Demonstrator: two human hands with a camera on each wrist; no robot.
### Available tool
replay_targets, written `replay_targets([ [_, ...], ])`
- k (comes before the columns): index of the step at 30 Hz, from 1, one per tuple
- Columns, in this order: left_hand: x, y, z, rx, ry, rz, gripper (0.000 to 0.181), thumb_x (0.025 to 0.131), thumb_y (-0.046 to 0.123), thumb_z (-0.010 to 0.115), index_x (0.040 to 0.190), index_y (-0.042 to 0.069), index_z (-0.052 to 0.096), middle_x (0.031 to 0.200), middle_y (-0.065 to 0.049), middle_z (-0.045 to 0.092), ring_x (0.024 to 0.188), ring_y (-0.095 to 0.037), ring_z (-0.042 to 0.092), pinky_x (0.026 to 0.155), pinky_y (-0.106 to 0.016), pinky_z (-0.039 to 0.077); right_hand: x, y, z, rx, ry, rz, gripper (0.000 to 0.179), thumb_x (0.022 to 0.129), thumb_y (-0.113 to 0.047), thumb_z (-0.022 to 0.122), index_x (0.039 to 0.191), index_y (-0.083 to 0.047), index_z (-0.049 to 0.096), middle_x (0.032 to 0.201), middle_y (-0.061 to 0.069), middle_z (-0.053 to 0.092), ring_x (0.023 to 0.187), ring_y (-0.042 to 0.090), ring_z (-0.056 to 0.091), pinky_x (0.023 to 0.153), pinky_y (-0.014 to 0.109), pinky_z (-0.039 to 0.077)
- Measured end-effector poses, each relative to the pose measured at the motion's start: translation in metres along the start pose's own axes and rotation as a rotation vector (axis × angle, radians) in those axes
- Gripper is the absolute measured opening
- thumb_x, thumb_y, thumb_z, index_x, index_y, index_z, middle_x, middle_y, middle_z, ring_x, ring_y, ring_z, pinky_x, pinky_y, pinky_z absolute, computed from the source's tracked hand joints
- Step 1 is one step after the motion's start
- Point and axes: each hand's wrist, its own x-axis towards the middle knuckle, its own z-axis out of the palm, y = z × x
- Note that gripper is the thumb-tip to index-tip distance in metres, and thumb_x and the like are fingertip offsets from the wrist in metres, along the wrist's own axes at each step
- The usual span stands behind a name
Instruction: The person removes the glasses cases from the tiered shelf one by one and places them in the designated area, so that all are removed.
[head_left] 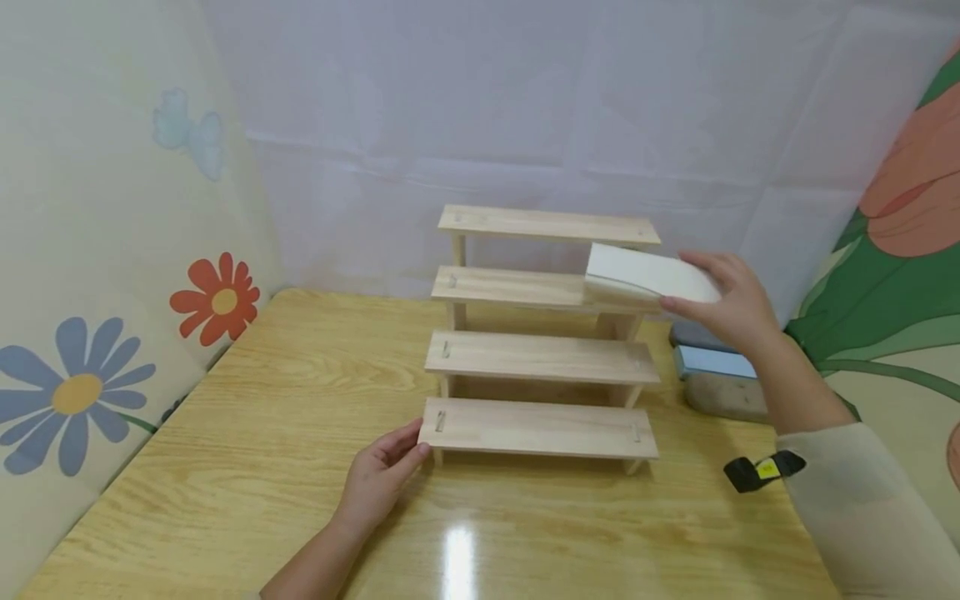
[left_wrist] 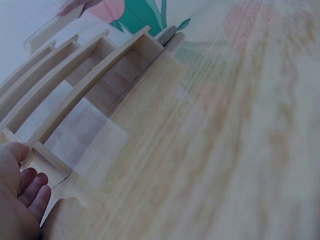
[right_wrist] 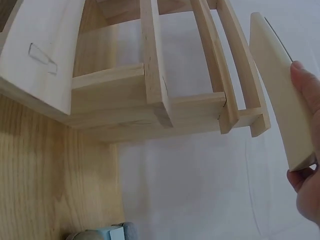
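Observation:
A pale wooden step stand with several tiers stands on the table. My left hand grips the left end of its lowest board, the thumb at the front corner. In the left wrist view this hand has its other fingers curled below the board. My right hand holds a long white case, likely a glasses case, between thumb and fingers. The case hangs above the right part of the second tier from the top. In the right wrist view the white case is apart from the boards, with a dark seam along one edge.
Right of the stand lie a dark grey case, a light blue case and a brownish-grey case in a row. A white cloth hangs behind the wood-grain table. Flower-printed panels flank both sides.

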Motion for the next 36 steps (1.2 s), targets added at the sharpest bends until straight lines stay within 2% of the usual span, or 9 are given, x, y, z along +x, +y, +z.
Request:
replay_targets([
  [4, 0.000, 0.000, 0.000, -0.014, -0.002, 0.018, 0.041, 0.092, 0.010, 0.068, 0.130, -0.002, 0.059, 0.128, -0.020, 0.064, 0.097, 0.009, 0.060, 0.085, -0.010, 0.051, -0.007, 0.008, -0.002, 0.012, 0.009, 0.001, 0.079, 0.084, -0.038, 0.077, 0.149, -0.013, 0.041, 0.149, 0.024, 0.038, 0.130, 0.046, 0.035, 0.096, 0.062, 0.035],
  [14, 0.000, -0.001, 0.000, -0.025, -0.004, 0.010, 0.041, 0.092, 0.008, 0.067, 0.131, -0.002, 0.059, 0.129, -0.020, 0.063, 0.097, 0.010, 0.060, 0.084, -0.009, 0.051, -0.027, 0.025, -0.005, 0.010, 0.031, 0.032, 0.076, 0.087, -0.038, 0.075, 0.149, -0.008, 0.041, 0.143, 0.026, 0.040, 0.121, 0.044, 0.040, 0.085, 0.053, 0.038],
  [21, 0.000, -0.001, 0.001, -0.027, 0.000, 0.016, 0.041, 0.092, 0.009, 0.067, 0.130, -0.003, 0.059, 0.129, -0.021, 0.063, 0.096, 0.010, 0.060, 0.084, -0.009, 0.050, -0.039, 0.035, -0.009, 0.010, 0.042, 0.060, 0.077, 0.086, -0.037, 0.075, 0.150, -0.011, 0.040, 0.148, 0.026, 0.038, 0.125, 0.046, 0.038, 0.088, 0.058, 0.039],
  [36, 0.001, -0.002, 0.000, -0.029, -0.004, 0.020, 0.041, 0.092, 0.008, 0.067, 0.131, -0.003, 0.058, 0.130, -0.021, 0.063, 0.097, 0.011, 0.060, 0.085, -0.009, 0.050, -0.065, 0.057, -0.014, -0.011, 0.066, 0.098, 0.077, 0.086, -0.034, 0.076, 0.148, -0.006, 0.041, 0.144, 0.029, 0.040, 0.125, 0.049, 0.036, 0.089, 0.061, 0.037],
])
